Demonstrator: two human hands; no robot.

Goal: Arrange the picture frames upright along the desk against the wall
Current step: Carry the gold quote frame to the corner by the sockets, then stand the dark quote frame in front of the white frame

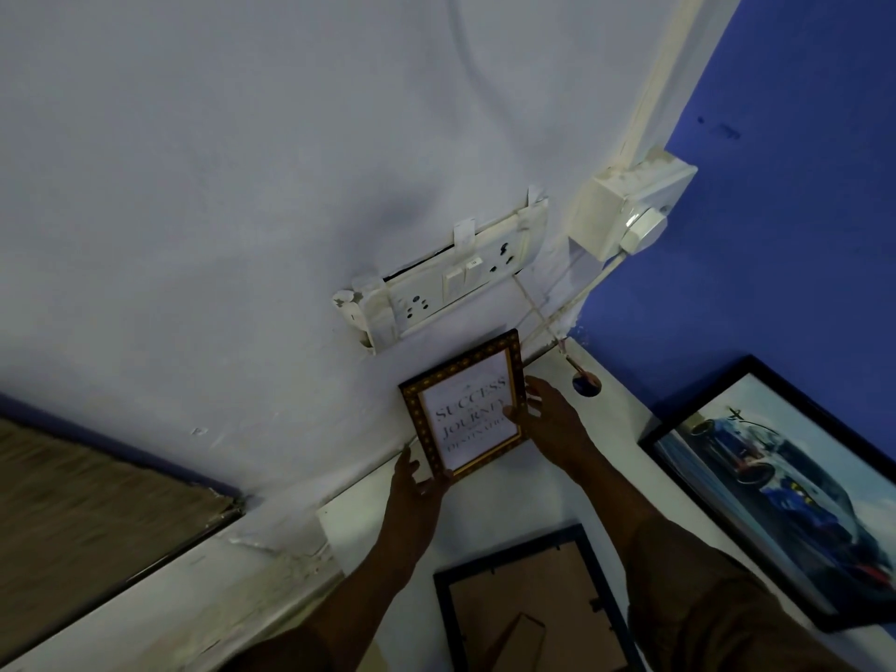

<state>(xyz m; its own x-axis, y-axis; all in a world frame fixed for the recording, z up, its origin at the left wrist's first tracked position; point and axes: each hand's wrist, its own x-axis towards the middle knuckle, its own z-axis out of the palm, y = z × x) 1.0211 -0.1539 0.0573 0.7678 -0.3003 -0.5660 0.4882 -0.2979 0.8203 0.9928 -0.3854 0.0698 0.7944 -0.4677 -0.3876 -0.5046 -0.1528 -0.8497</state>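
I have the small gold-patterned frame (468,405) pinched between both hands so it stands on its lower edge at the back of the white table (616,429), its back to the pale wall (218,211). I cannot tell whether it touches the wall yet. I grip both sides because I judge a narrow frame would tip forward if let go too soon.

My left hand (414,482) curls around the lower left corner, its fingers (439,480) closed on the border. My right hand (550,414) is spread more loosely, with its fingers (516,409) pressed on the right edge and overlapping the printed quote. The frame sits between my 2 sets of fingers, directly below the socket panel (453,278).

Near my right forearm, a large black frame with a car picture (776,482) leans on the blue wall (800,186). Between my forearms, close to me, a dark frame (528,603) lies face down, showing its cardboard back; I reckon that 1 is not yet stood up.
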